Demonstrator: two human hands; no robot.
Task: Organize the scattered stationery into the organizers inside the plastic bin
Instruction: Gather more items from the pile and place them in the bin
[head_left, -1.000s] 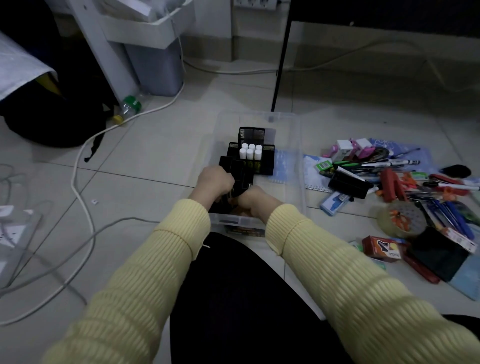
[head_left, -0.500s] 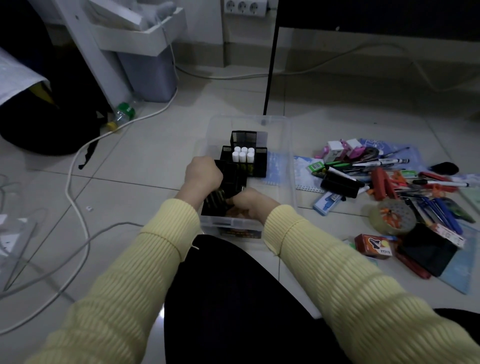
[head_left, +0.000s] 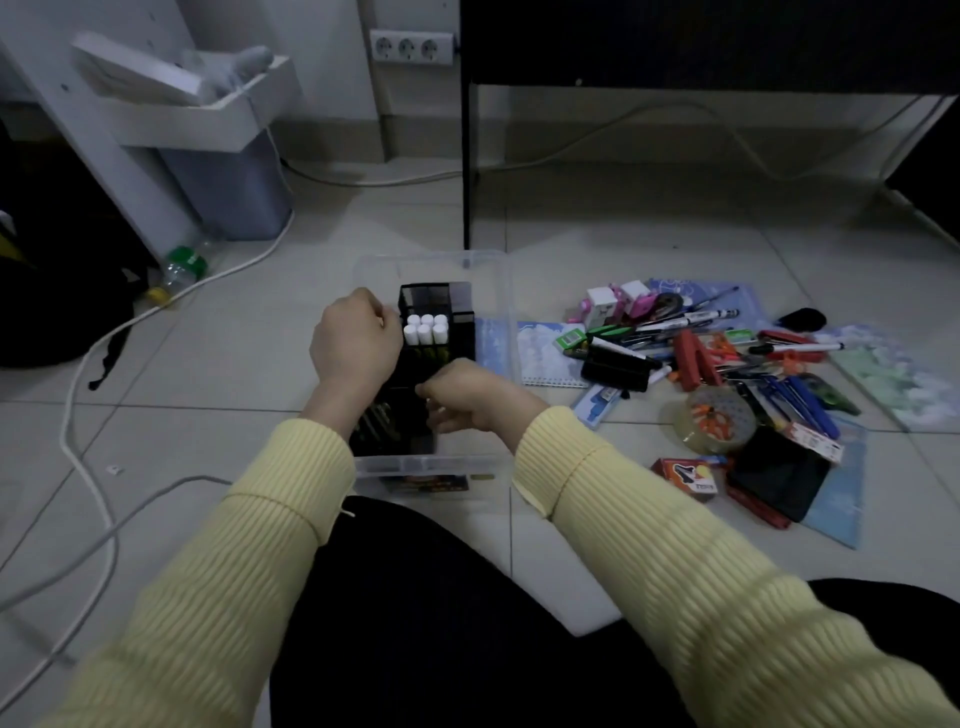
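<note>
Both hands are down inside the clear plastic bin (head_left: 431, 464), close together but not touching. The left hand (head_left: 356, 343) is curled at the left side of the black organizers (head_left: 457, 332), and the right hand (head_left: 470, 396) is curled over the nearer organizer (head_left: 395, 421) by the bin's near edge. Their backs face the camera, so I cannot tell whether either is gripping a pen, gripping the organizer's rim, or holding nothing. The step looks like settling items into the near organizer's slots. It would go best with the left hand steadying the frame while the right feeds pieces in upright, kept clear of the white-capped sticks (head_left: 427, 327) already standing in the middle compartment. Most of the job remains, since the scattered stationery (head_left: 727, 358) lies heaped on the floor just right of the bin. The heap includes a tape roll (head_left: 714, 418), a red stapler (head_left: 693, 358), a black pouch (head_left: 779, 473) and a small red box (head_left: 685, 475). A notebook (head_left: 545, 358) is partly tucked under the bin's right wall and may drag the bin when pulled. On the floor to the left are a white cable (head_left: 88, 364) and a green-capped bottle (head_left: 182, 265), well apart from the work. A black table leg (head_left: 466, 166) stands just behind the bin's far edge.
</note>
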